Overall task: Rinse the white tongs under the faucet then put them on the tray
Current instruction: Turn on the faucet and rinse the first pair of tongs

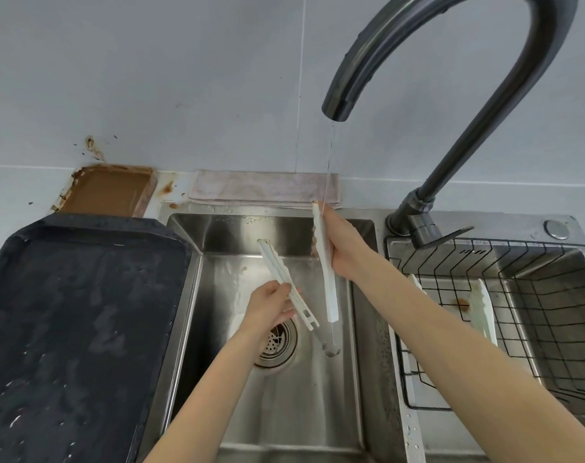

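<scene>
Over the steel sink (361, 295) I hold the white tongs in two separate arms. My right hand (343, 245) grips one white arm (326, 262) nearly upright, its top end under the thin stream of water from the dark faucet (338, 105). My left hand (271, 305) grips the other white arm (284, 282), which slants up to the left above the drain (276, 342). The black tray (67, 312) lies wet on the counter to the left of the sink.
A black wire basket (518, 295) sits in the right basin with white pieces (481, 312) inside. A folded cloth (264, 188) lies behind the sink against the tiled wall. A brown stained patch (107, 192) is on the counter behind the tray.
</scene>
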